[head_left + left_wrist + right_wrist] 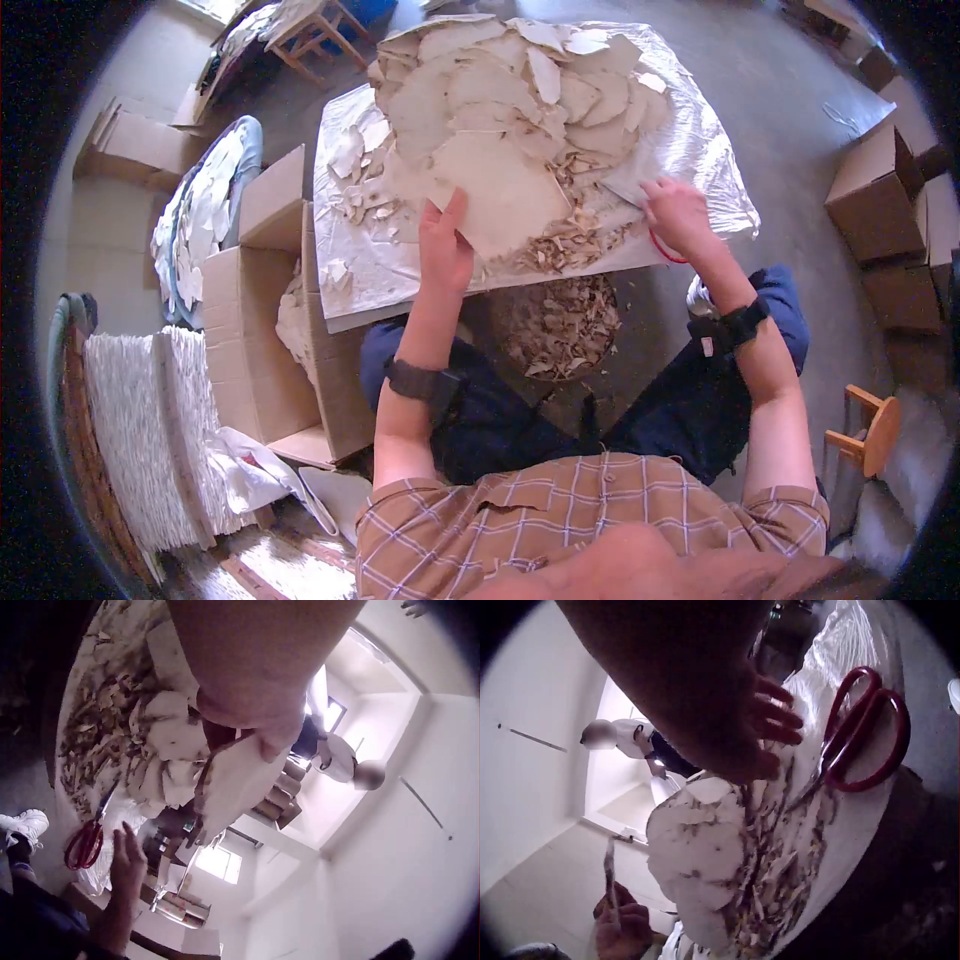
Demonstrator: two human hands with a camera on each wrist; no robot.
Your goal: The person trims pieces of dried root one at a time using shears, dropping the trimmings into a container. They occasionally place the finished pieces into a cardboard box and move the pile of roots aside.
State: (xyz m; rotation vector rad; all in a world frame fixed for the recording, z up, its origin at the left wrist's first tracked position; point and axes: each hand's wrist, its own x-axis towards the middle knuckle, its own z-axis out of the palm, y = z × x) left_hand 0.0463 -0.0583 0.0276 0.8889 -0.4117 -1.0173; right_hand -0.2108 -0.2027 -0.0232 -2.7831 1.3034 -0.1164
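Observation:
My left hand (pixel 447 245) holds a broad, pale flat sheet (pixel 505 190) by its near edge. In the left wrist view the sheet (pixel 244 776) stands tilted, with a thin brownish edge and the thumb laid on its face. My right hand (pixel 682 218) is at the right side of the table, its fingers loosely extended with nothing in them. Beside it lie red-handled scissors (pixel 889 742), blades toward the scraps, handles near the table's front edge. A big heap of similar sheets (pixel 470 80) rises behind the held one.
Brown trimmings (pixel 565 248) litter the front of the white-covered table (pixel 715 150). On the floor below stands a round container full of scraps (pixel 560 330). An open cardboard box (pixel 255 340) adjoins the table's left side, and a wooden stool (pixel 875 435) is at right. Another person (pixel 339 759) stands beyond.

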